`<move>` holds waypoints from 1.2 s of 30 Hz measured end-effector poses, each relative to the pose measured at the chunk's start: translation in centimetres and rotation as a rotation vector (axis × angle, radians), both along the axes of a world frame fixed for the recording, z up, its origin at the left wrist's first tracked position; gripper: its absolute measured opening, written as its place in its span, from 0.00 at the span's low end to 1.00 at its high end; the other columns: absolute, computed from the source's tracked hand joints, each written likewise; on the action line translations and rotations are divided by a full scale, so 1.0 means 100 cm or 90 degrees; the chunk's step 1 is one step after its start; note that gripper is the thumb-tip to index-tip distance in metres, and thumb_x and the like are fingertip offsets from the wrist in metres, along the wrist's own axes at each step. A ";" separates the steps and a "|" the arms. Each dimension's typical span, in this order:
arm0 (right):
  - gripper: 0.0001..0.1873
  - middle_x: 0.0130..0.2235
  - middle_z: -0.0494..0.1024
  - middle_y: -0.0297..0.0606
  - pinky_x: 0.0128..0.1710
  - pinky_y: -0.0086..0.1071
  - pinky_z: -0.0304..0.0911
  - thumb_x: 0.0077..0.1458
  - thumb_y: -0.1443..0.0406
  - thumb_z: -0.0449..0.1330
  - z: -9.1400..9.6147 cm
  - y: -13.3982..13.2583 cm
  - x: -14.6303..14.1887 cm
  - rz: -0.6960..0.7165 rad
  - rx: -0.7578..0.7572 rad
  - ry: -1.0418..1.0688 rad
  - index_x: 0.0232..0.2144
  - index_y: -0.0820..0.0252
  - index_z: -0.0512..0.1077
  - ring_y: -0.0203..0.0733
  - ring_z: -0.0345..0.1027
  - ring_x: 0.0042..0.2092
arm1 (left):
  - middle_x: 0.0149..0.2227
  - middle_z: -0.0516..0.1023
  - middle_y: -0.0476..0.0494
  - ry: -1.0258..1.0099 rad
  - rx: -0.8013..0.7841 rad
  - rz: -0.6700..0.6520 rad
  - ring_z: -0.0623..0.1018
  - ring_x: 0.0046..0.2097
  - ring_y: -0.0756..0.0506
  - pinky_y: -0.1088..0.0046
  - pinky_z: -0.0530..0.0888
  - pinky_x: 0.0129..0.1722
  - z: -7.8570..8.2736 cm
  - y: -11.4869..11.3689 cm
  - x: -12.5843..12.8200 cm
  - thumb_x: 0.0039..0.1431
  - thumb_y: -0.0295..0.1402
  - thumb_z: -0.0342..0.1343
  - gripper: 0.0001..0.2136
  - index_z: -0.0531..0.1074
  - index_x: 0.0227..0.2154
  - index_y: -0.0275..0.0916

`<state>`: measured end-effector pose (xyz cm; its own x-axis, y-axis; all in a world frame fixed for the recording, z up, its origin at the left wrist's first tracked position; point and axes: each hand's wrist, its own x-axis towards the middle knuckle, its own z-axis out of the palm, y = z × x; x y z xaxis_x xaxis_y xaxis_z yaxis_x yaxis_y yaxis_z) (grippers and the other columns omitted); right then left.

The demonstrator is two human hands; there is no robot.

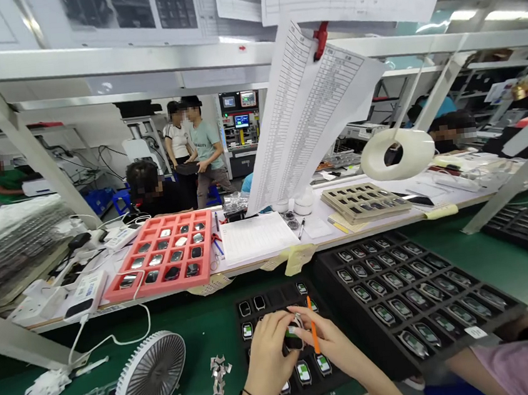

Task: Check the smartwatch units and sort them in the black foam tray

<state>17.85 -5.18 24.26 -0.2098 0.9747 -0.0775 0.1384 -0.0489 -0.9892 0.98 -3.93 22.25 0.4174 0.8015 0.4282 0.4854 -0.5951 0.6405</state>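
Note:
Both of my hands meet over a black foam tray (274, 298) that holds several watch bodies with lit green and white screens. My left hand (271, 347) is wrapped round a smartwatch (294, 337), whose dark screen shows a patch of green. My right hand (329, 341) touches the same watch from the right, its fingers at the upper edge. An orange stick-like tool (312, 324) is held between the right fingers, pointing up and away. The fingers hide much of the watch. Below my hands, a watch (303, 372) sits in a slot of the tray.
To the right is a larger black foam tray (393, 347) of watches. A small white fan (151, 378) stands at left, near scattered silvery scraps (219, 375). A pink tray (160, 287) and a beige tray (364, 215) rest on the shelf. Paper sheets (311, 111) hang overhead.

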 end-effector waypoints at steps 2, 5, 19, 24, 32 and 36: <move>0.24 0.41 0.76 0.38 0.48 0.39 0.63 0.49 0.51 0.63 -0.001 0.002 0.003 0.030 -0.049 0.119 0.48 0.49 0.72 0.47 0.69 0.45 | 0.46 0.75 0.40 -0.025 0.013 0.007 0.73 0.47 0.38 0.57 0.73 0.45 0.005 -0.002 0.000 0.42 0.18 0.55 0.25 0.68 0.46 0.42; 0.24 0.44 0.76 0.40 0.46 0.37 0.64 0.46 0.52 0.66 -0.002 0.002 0.006 0.067 -0.144 0.263 0.46 0.50 0.74 0.47 0.69 0.47 | 0.44 0.76 0.40 -0.087 0.025 0.006 0.74 0.45 0.40 0.60 0.74 0.44 0.015 -0.006 0.002 0.43 0.20 0.58 0.22 0.69 0.44 0.41; 0.27 0.36 0.76 0.38 0.36 0.29 0.65 0.39 0.55 0.71 -0.009 0.005 0.010 0.106 -0.162 0.325 0.44 0.55 0.75 0.40 0.69 0.38 | 0.51 0.74 0.44 -0.032 0.040 -0.046 0.69 0.55 0.40 0.58 0.70 0.53 0.015 -0.004 0.000 0.46 0.21 0.57 0.28 0.65 0.52 0.46; 0.29 0.37 0.76 0.39 0.41 0.34 0.66 0.36 0.57 0.73 -0.005 0.003 0.005 0.092 -0.144 0.300 0.44 0.54 0.75 0.44 0.69 0.41 | 0.49 0.76 0.45 -0.044 0.057 -0.045 0.70 0.54 0.40 0.58 0.72 0.51 0.014 -0.007 -0.001 0.44 0.20 0.57 0.28 0.66 0.51 0.45; 0.29 0.33 0.77 0.38 0.40 0.38 0.68 0.32 0.55 0.73 -0.007 -0.002 -0.002 0.074 -0.095 0.277 0.40 0.55 0.76 0.45 0.71 0.37 | 0.46 0.78 0.43 -0.067 0.094 -0.037 0.74 0.49 0.40 0.58 0.74 0.47 0.017 -0.013 0.001 0.44 0.21 0.58 0.26 0.68 0.48 0.44; 0.27 0.39 0.78 0.42 0.46 0.42 0.66 0.42 0.53 0.69 0.002 -0.004 -0.004 0.042 -0.062 0.259 0.45 0.55 0.74 0.48 0.72 0.42 | 0.46 0.78 0.41 -0.110 0.090 -0.014 0.73 0.51 0.39 0.56 0.73 0.49 0.020 -0.014 -0.001 0.44 0.22 0.61 0.25 0.69 0.48 0.43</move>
